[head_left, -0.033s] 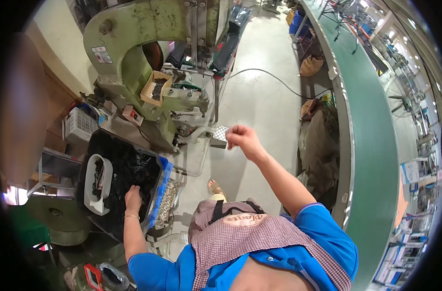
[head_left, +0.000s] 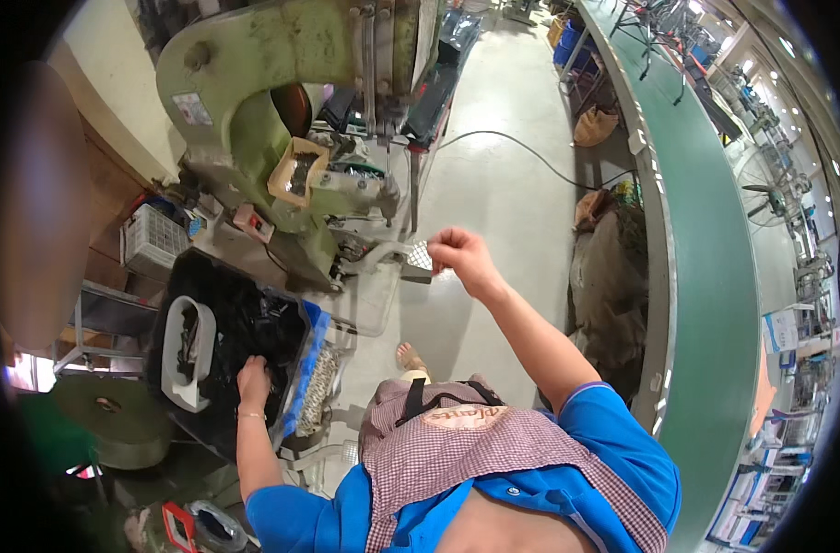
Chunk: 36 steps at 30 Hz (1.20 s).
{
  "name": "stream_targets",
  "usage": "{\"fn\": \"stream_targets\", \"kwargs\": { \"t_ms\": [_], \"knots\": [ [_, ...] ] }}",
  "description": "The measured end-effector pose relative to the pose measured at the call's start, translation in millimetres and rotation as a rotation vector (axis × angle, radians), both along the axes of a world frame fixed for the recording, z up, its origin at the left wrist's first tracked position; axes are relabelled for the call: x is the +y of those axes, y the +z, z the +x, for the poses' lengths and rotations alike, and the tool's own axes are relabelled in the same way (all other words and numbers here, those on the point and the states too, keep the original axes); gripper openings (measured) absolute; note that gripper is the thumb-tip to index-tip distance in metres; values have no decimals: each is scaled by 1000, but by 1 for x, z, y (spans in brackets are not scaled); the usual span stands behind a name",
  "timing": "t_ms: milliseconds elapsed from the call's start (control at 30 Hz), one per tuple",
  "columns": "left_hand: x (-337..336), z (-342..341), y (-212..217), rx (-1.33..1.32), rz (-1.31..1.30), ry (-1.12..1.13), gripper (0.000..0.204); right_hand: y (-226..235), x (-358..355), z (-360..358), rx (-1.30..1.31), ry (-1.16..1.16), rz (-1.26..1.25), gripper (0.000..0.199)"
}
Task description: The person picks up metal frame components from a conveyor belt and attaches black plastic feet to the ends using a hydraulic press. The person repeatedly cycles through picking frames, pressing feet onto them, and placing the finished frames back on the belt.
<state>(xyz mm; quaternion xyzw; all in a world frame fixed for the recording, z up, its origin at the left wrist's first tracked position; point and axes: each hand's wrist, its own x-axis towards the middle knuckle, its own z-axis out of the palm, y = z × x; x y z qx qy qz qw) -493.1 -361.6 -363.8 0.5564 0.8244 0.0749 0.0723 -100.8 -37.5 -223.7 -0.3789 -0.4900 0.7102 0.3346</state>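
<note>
**Left hand in the parts bin, right hand raised by the press**

At lower left of the frame the left hand [head_left: 252, 380] reaches into a black bin [head_left: 187, 276] full of dark parts [head_left: 254, 324]; its fingers are curled down among them, but whether they have hold of one cannot be told. A white scoop [head_left: 186, 355] lies in the bin just beside it. At centre the right hand [head_left: 458, 255] is lifted, closed into a loose fist; anything pinched in it is too small to see. The green press [head_left: 254, 111] stands at upper left, with the grey floor [head_left: 503, 184] beyond it.
</note>
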Motion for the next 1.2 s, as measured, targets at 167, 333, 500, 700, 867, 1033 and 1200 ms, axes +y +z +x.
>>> {"fn": "stream_targets", "kwargs": {
  "t_ms": [167,333,500,700,867,1033,1200],
  "knots": [
    [0,-28,-10,-293,275,430,27,20,83,-70,109,-35,126,6],
    [97,21,72,-793,447,554,19,10,136,-103,141,13,172,7],
    [171,89,93,-903,410,442,16,8,160,-107,27,126,184,11],
    [249,160,79,-932,287,368,13,-9,208,-110,16,403,62,15],
    [321,231,88,-1004,149,374,14,-54,345,-112,-428,261,872,17],
    [409,279,114,-1314,201,504,32,-83,450,-124,-850,469,1123,27],
    [492,270,111,-1270,256,483,23,-116,496,-120,-622,696,1355,22]
  ]
}}
